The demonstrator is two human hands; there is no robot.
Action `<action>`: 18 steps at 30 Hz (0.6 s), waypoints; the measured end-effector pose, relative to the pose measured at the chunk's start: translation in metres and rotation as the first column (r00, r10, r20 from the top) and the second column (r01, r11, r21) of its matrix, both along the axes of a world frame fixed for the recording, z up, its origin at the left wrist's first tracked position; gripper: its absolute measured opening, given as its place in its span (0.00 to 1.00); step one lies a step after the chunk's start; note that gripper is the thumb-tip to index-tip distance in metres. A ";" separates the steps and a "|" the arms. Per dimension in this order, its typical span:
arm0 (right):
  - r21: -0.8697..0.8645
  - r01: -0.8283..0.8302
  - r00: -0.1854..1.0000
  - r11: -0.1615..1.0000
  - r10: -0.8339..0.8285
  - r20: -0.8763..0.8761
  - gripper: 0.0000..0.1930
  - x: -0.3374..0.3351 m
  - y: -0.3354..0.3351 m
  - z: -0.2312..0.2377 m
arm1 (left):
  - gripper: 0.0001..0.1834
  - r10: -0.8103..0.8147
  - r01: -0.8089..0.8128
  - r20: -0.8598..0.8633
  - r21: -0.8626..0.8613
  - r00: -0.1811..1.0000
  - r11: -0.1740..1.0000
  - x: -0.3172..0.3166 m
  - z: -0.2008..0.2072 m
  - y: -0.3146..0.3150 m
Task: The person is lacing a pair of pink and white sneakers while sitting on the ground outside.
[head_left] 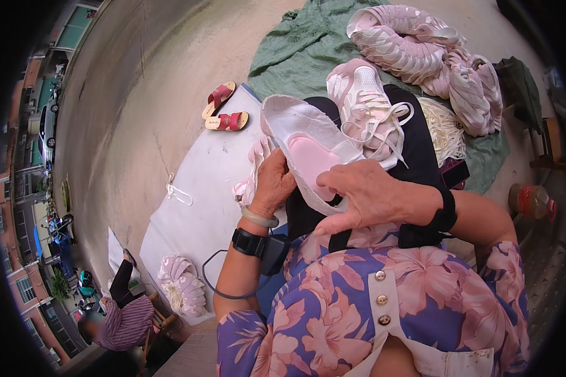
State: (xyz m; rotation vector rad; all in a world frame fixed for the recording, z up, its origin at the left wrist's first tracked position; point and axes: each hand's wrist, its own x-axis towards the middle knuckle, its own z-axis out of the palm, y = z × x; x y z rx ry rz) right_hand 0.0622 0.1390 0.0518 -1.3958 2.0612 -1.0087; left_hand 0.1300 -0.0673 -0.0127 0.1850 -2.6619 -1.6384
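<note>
My left hand (273, 183) is closed on the side of a white and pale pink shoe upper (300, 119). The upper is tilted, and its white inside with a smooth pink patch faces me. Over the near end of the upper, my right hand (366, 191) has its thumb and forefinger spread apart. Its bent fingertips touch the lining; its other fingers are partly hidden. Just beyond, a pink and white shoe upper with loose white laces (370, 113) lies on my dark-covered lap.
Long nested stacks of shoe uppers (415, 53) lie on green cloth (295, 47), beside a bundle of white laces (443, 129). Red sandals (227, 120) sit by a white sheet (185, 166). More uppers (181, 286) lie at left, near a seated person (129, 317). A plastic jug (529, 200) stands right.
</note>
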 end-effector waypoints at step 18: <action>-0.153 0.373 0.011 0.915 0.161 0.987 0.27 -0.038 0.070 -0.030 | 0.17 -0.183 0.188 0.048 -0.141 0.982 0.972 0.021 0.033 0.025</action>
